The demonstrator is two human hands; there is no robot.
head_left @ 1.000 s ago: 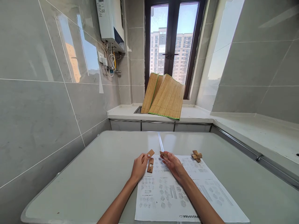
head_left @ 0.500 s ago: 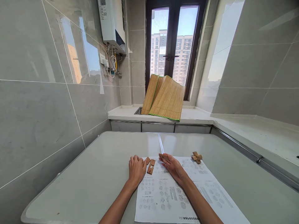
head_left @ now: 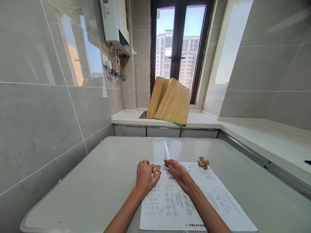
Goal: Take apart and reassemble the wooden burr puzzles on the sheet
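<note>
My left hand [head_left: 145,176] lies palm down at the left edge of the printed instruction sheets [head_left: 175,202], its fingers curled over two small wooden puzzle pieces [head_left: 156,169] that show by the thumb. My right hand [head_left: 178,171] rests on the paper just to the right, fingers closed around another wooden puzzle piece [head_left: 169,163]. An assembled wooden cross-shaped puzzle [head_left: 203,162] stands apart on the paper, further right.
The grey table [head_left: 97,181] has a seam running down its middle. Behind it, a white counter [head_left: 204,119] carries folded bamboo mats [head_left: 171,100] leaning on the window. Tiled walls close both sides; a water heater [head_left: 115,22] hangs upper left.
My left hand has lowered the raised wooden piece to the table and now covers both pieces by the paper's edge. My right hand has barely moved.
</note>
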